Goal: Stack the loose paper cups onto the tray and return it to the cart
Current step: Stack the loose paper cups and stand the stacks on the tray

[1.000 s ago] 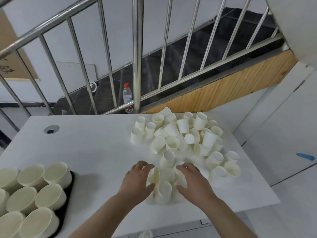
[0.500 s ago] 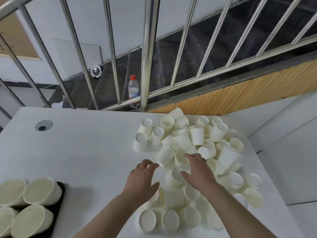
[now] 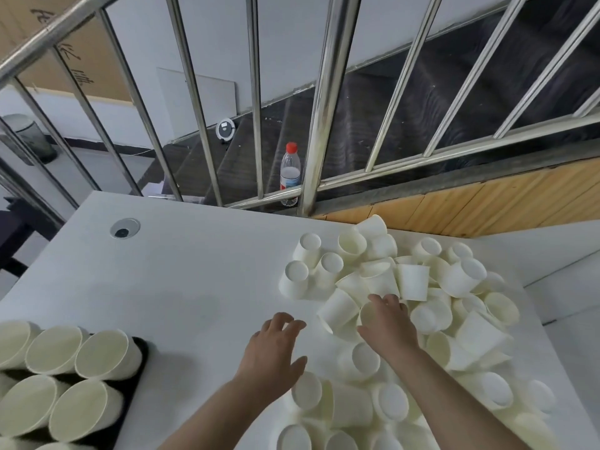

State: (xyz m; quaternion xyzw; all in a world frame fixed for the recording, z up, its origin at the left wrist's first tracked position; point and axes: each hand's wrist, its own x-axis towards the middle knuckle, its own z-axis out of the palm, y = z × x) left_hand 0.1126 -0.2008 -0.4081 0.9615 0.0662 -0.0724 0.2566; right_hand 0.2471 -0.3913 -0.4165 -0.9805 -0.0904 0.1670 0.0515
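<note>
Cups (image 3: 412, 319) judged light, crushable; best pinched at rim. Right hand (image 3: 388, 323) fingers curled on one; left hand (image 3: 272, 352) spread, empty.

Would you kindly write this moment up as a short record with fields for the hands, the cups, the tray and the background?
left hand: open, fingers spread over the white table, holding nothing
right hand: fingers curled round the rim of one cup in the pile
loose cups: jumbled heap, mostly tipped over, on the table's right side
tray: black, lower left, carrying stacked cups
background: steel railing; water bottle with red cap behind it
</note>
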